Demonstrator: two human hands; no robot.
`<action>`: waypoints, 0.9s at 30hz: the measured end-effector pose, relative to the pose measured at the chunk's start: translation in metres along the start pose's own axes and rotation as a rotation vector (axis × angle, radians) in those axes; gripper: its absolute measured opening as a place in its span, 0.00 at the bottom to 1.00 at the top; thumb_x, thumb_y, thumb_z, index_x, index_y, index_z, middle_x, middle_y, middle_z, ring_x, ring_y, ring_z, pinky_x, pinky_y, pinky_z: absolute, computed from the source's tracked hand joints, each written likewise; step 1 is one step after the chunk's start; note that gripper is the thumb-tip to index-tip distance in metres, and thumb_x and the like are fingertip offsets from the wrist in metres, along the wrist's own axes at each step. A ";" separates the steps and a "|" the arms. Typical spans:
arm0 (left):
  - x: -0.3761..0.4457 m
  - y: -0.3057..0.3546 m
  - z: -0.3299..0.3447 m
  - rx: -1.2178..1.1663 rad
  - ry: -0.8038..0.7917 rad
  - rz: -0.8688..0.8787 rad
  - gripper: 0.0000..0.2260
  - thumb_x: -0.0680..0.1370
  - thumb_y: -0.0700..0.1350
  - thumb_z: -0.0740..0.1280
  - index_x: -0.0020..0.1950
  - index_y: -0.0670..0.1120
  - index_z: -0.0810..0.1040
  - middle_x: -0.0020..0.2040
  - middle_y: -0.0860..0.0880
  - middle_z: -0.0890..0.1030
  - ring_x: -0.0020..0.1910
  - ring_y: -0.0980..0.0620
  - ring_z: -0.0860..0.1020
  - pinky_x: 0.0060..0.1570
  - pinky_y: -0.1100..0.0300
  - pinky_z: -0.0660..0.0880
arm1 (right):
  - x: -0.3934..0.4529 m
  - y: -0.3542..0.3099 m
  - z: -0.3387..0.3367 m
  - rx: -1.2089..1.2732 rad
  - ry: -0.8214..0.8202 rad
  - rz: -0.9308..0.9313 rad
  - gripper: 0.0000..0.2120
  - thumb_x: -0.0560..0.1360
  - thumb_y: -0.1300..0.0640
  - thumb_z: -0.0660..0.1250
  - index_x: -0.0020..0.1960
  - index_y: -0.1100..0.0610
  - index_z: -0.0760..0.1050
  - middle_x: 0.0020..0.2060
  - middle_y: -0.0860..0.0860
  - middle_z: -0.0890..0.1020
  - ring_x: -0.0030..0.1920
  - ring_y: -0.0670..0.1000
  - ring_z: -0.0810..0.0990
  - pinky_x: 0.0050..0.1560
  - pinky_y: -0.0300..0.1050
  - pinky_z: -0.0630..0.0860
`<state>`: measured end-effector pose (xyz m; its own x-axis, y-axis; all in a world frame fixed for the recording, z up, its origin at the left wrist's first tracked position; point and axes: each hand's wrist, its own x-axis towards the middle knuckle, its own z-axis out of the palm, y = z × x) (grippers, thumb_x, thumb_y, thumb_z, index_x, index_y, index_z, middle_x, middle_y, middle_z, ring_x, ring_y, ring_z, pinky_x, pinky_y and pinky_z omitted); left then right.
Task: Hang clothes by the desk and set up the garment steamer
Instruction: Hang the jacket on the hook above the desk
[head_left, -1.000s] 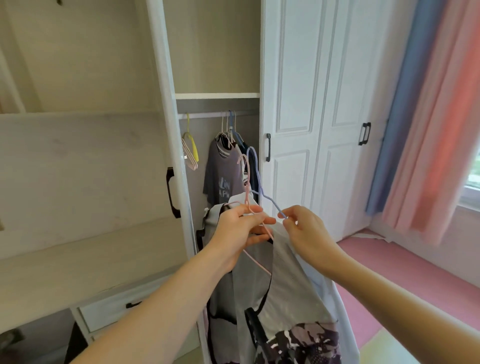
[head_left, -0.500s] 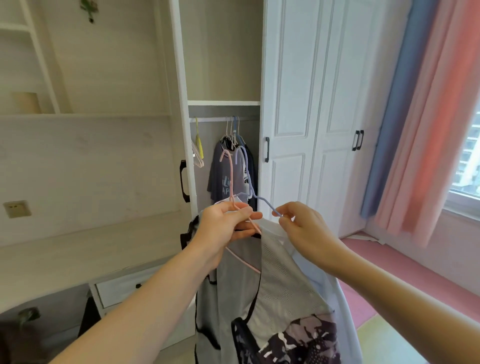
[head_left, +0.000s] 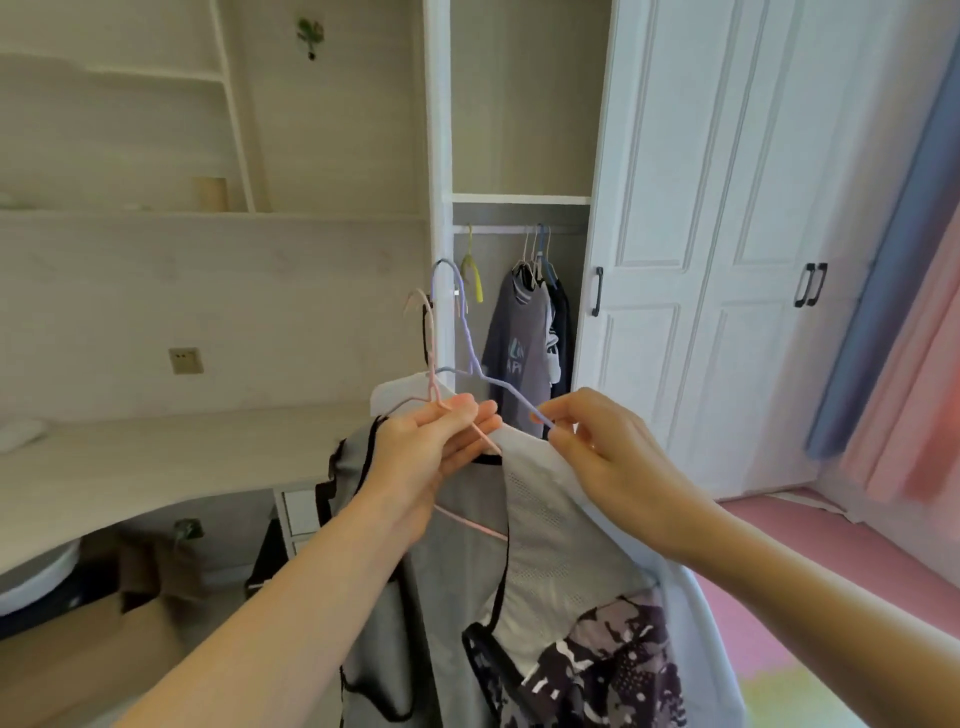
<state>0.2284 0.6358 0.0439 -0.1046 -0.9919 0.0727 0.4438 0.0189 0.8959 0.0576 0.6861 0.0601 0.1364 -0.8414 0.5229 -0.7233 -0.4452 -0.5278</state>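
Left hand grips pink hanger; right hand, at 3 o'clock, pinches lilac hanger, both apparently carrying grey garments.

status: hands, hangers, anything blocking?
Left hand grips pink hanger; right hand pinches blue hanger. Clothes hang below. Nothing blocking desk.

Two hands, two held hangers

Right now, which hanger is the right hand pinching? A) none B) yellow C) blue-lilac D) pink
C: the right hand pinches the arm of the blue-lilac hanger, while the left hand holds the pink hanger; the yellow hanger hangs on the wardrobe rail.
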 end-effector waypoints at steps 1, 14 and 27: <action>-0.005 0.003 -0.004 -0.029 0.015 0.013 0.11 0.77 0.38 0.68 0.58 0.36 0.77 0.50 0.41 0.85 0.48 0.47 0.84 0.42 0.61 0.81 | 0.000 -0.003 0.002 0.012 0.003 -0.027 0.09 0.80 0.60 0.59 0.54 0.52 0.76 0.43 0.43 0.75 0.42 0.37 0.71 0.42 0.26 0.65; -0.045 0.037 -0.069 -0.008 0.311 0.305 0.10 0.76 0.39 0.69 0.55 0.37 0.81 0.55 0.40 0.83 0.55 0.47 0.82 0.47 0.61 0.80 | 0.020 -0.058 0.067 0.119 -0.126 -0.267 0.10 0.80 0.60 0.59 0.58 0.52 0.76 0.44 0.43 0.74 0.45 0.41 0.72 0.46 0.29 0.67; -0.052 0.097 -0.159 -0.335 0.419 0.285 0.13 0.78 0.38 0.63 0.61 0.35 0.76 0.64 0.39 0.77 0.57 0.46 0.81 0.60 0.53 0.75 | 0.053 -0.131 0.194 0.380 -0.212 -0.349 0.08 0.80 0.61 0.59 0.51 0.49 0.72 0.42 0.42 0.73 0.44 0.41 0.73 0.44 0.29 0.67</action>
<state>0.4185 0.6690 0.0569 0.3888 -0.9200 0.0498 0.6662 0.3181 0.6746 0.2906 0.6407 0.0272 0.4859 -0.6502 0.5841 -0.3211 -0.7543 -0.5726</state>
